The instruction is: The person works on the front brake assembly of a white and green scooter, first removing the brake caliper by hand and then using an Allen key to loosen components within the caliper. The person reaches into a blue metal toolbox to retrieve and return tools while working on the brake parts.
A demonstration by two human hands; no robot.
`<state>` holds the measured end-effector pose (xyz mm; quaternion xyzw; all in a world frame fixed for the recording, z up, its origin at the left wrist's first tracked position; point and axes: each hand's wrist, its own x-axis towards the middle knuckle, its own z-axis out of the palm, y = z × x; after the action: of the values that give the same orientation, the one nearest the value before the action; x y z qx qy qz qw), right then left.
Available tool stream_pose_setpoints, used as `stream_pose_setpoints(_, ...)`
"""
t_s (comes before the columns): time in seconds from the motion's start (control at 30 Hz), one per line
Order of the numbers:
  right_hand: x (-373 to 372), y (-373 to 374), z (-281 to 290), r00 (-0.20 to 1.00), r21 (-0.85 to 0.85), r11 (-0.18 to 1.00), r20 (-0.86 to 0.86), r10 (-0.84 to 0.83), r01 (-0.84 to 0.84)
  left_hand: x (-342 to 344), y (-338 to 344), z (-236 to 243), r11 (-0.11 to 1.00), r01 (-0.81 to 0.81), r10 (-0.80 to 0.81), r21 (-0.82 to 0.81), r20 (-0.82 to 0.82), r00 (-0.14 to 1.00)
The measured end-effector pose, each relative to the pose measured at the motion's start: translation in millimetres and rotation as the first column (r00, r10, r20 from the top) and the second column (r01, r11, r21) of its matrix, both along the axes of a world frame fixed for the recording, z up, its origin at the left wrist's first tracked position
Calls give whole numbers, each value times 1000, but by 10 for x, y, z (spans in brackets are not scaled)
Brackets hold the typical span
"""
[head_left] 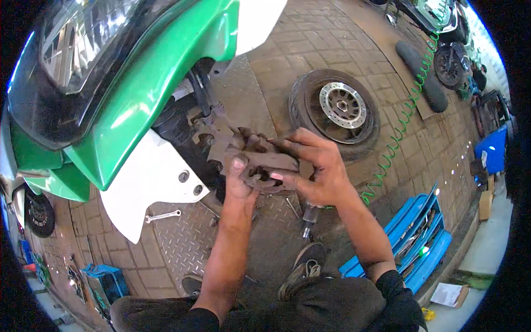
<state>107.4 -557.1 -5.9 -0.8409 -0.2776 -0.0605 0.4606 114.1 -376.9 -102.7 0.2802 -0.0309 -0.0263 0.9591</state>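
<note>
My left hand (240,182) grips a dark, grimy metal part that looks like a brake caliper (265,157), with the thumb on its near side. My right hand (323,174) holds the same part from the right, fingers curled over the top and thumb pressed at its lower opening. The part is beside the lower front of a motorcycle with green (138,83) and white (135,177) bodywork and a dark fork leg (202,91). A metal air tool (310,218) stands just below my right hand, partly hidden by it. A wrench (160,216) lies left of my left forearm.
A detached wheel with a brake disc (310,116) lies beyond my hands. A green coiled hose (395,144) runs to the upper right, past a long black pad (415,66). A blue toolbox (398,238) sits right, another (105,285) lower left. Other motorcycles (448,66) stand farther off.
</note>
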Motion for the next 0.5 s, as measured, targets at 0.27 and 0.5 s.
stream_pose_setpoints(0.27,-498,72,-1680,767,679,470,-642,9,563,-44,-206,371,954,-101,185,284,-284,941)
stream_pose_setpoints(0.5,-1202,986,-2838,943,-301,904,-230,240,-304,-80,-38,435,870,-144,289,472,-252,924)
